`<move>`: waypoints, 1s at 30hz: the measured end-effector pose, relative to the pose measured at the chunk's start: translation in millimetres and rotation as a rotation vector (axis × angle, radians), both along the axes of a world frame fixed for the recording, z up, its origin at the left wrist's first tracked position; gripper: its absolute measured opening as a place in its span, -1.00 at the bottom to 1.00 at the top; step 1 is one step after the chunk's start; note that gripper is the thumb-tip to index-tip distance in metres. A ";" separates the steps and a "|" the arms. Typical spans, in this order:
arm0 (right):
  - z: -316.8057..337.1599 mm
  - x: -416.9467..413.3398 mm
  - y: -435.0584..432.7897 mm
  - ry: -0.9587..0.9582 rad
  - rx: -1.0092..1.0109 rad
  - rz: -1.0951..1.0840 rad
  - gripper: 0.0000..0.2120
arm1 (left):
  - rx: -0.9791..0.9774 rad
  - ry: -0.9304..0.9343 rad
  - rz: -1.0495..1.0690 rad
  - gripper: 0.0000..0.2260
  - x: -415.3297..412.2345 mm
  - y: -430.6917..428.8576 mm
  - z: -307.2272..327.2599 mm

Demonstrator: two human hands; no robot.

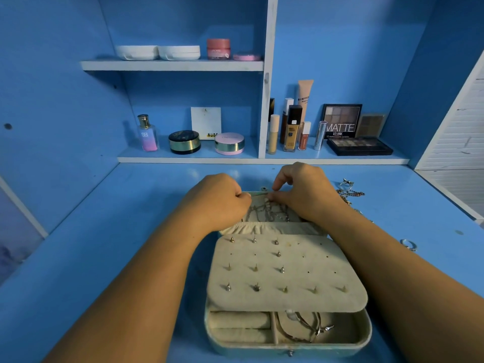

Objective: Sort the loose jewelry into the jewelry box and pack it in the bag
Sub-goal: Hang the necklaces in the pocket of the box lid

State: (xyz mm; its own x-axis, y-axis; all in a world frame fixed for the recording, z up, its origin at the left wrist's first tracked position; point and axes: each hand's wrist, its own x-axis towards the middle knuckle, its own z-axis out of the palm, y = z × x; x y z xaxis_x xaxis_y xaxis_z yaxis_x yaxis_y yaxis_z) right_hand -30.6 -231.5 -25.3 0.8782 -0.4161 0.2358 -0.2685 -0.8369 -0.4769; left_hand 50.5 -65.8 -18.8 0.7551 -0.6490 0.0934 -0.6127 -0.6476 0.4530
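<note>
An open teal jewelry box with cream lining lies on the blue desk. Its earring flap carries several studs. Bracelets lie in the front compartment. Silver chains hang inside the raised lid above an elastic pocket. My left hand and my right hand both pinch a thin chain at the lid's top edge. Loose chains and a ring lie on the desk to the right. No bag is in view.
Behind the box, shelves hold cosmetics: a perfume bottle, compacts, foundation bottles and eyeshadow palettes. White jars sit on the upper shelf. A white slatted panel stands at the right.
</note>
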 end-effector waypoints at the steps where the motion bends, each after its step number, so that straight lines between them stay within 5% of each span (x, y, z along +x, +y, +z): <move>1: -0.6 -0.4 -0.9 -0.006 0.007 0.010 -0.87 | 0.010 0.006 0.000 -0.66 -0.6 0.3 1.0; 8: -7.5 -3.2 -4.9 0.013 -0.023 0.214 -0.90 | 0.064 0.115 0.012 -0.78 0.4 8.9 9.4; 13: -9.3 -8.2 -14.0 0.036 0.007 0.286 -0.83 | 0.097 0.246 -0.101 -0.67 -0.4 15.0 19.5; 21: -4.3 -19.9 -11.1 -0.078 0.252 0.306 -0.85 | -0.095 0.347 -0.302 -0.80 -3.4 14.4 19.6; 30: -5.7 -20.2 -11.7 -0.049 0.226 0.363 -0.84 | -0.104 0.344 -0.382 -0.91 -11.2 9.0 18.4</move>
